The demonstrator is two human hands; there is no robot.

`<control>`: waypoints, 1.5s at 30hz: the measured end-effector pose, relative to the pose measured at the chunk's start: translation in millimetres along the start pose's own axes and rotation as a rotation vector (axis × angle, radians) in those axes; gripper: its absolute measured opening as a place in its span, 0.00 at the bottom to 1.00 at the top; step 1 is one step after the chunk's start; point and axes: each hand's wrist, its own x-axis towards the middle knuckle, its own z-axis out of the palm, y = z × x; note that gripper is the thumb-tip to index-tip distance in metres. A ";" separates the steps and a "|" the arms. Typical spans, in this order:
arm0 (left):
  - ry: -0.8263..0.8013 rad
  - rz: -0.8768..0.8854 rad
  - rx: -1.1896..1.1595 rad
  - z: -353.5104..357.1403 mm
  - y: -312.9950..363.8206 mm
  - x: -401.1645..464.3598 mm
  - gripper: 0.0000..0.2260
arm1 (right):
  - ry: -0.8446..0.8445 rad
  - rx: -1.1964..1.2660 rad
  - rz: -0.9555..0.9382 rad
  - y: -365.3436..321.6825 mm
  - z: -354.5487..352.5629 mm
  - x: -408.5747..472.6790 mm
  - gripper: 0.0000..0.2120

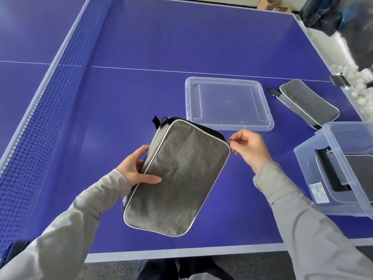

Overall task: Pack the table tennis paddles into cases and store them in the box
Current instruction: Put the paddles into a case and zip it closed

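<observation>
A person stands at a blue ping-pong table and holds a gray case up over it. The case is flat and has a pale line running round its edge, and it is tipped a little so its top corner points away. The left hand holds the case by its left side, with the thumb flat on the front and the other fingers curled round the edge. The right hand is at the top right corner of the case, with the fingertips pinched close together. It looks like it is pinching something small there, maybe the zipper pull, but it is too tiny to be sure. A black loop sticks out from the top of the case. Behind the case, a clear lid lies flat on the table. To the right of the lid lies a second gray case, well apart from the hands. At the right edge sits a clear box with a black handle, and something gray lies inside it. The blue net runs along the left side.
</observation>
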 end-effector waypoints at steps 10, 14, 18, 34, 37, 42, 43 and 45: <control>-0.056 0.053 0.571 -9.4 26.1 -5.4 0.32 | -0.042 -0.154 -0.289 -42.3 38.9 -10.8 0.09; -0.063 0.042 0.673 -3.6 26.7 -4.9 0.34 | -0.076 -0.205 -0.460 -60.1 56.8 -18.6 0.09; -0.045 0.048 0.607 -6.9 17.2 -8.2 0.29 | -0.090 -0.198 -0.469 -59.3 63.5 -17.6 0.06; 0.639 -0.023 -0.807 1.5 -15.8 -13.6 0.16 | 0.078 0.392 0.230 8.8 110.3 -72.0 0.23; 0.689 -0.037 -1.031 9.2 -15.6 -2.0 0.15 | -0.003 0.712 0.350 4.4 130.1 -83.5 0.26; 0.652 -0.045 -1.154 28.8 -18.0 2.2 0.17 | 0.014 0.921 0.411 -17.0 147.0 -81.1 0.30; 0.638 -0.043 -1.163 31.4 -18.2 1.7 0.18 | 0.042 0.919 0.414 -18.5 146.3 -80.7 0.28; 0.601 -0.017 -1.180 33.5 -19.5 1.5 0.18 | 0.071 0.911 0.407 -19.4 142.0 -81.2 0.26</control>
